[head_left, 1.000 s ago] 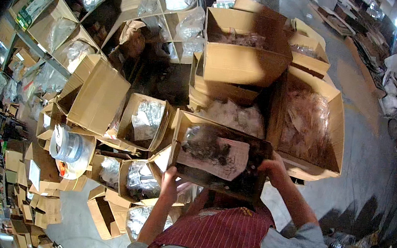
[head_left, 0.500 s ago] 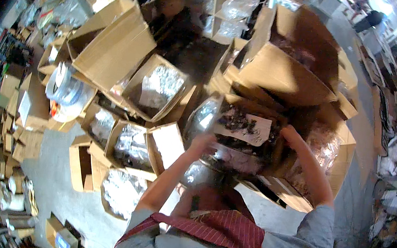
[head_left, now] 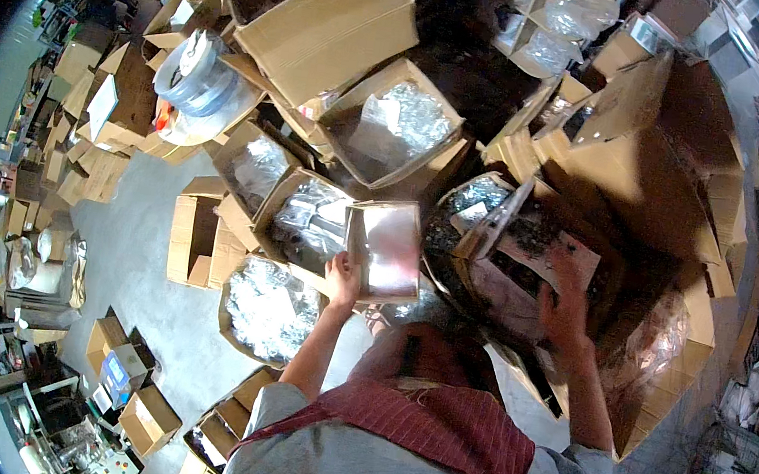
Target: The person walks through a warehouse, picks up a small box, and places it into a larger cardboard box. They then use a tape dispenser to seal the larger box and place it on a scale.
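Our L hand (head_left: 342,280) is curled at the near-left corner of a small open carton (head_left: 392,248), w/ clear bags (head_left: 269,309) to its lower left; can't tell if it's gripping. Our R hand (head_left: 566,305) is over a dark-filled box (head_left: 506,297), fingers bent at a paper sheet (head_left: 530,255) just under them, grip unclear too.

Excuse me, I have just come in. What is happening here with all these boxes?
A person is handling boxes with bare hands. The left hand is at the edge of a small shallow box. The right hand is over a dark box, by a pale sheet; whether it grips anything is unclear. Open cartons stand around, some holding clear plastic.
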Available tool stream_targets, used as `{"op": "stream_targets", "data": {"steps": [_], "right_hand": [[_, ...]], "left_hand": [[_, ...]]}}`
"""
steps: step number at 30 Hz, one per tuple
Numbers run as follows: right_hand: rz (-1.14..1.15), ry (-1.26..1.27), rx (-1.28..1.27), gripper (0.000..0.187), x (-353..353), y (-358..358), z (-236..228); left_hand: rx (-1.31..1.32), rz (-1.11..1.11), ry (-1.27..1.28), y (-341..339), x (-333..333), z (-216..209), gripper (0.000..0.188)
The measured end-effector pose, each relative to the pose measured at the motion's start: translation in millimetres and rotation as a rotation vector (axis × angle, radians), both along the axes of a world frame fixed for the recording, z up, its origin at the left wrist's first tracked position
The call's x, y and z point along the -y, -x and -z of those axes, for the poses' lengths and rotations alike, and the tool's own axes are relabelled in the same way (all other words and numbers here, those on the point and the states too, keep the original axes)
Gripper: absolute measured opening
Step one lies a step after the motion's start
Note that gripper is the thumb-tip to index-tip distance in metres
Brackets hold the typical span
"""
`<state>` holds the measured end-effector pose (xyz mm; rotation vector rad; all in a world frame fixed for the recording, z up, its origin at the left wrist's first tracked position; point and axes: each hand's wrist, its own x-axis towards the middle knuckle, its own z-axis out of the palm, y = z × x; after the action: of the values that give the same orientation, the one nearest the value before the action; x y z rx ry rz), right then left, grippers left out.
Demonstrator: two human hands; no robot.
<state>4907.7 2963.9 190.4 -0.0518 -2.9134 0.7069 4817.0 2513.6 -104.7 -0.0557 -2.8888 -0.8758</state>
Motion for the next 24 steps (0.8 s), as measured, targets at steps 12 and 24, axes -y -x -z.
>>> {"op": "stream_targets", "data": {"steps": [12,24], "right_hand": [[0.324,0.716,1.048,0.088,166.4,21.0,310.8],[0.297,1.147,0.794,0.041,235.0,21.3,291.8]], "left_hand": [[0.386,0.309,0.027,77.6,9.1,69.2,0.074],[0.62,0.097,-0.832,149.0,-24.1,89.6,0.083]]}}
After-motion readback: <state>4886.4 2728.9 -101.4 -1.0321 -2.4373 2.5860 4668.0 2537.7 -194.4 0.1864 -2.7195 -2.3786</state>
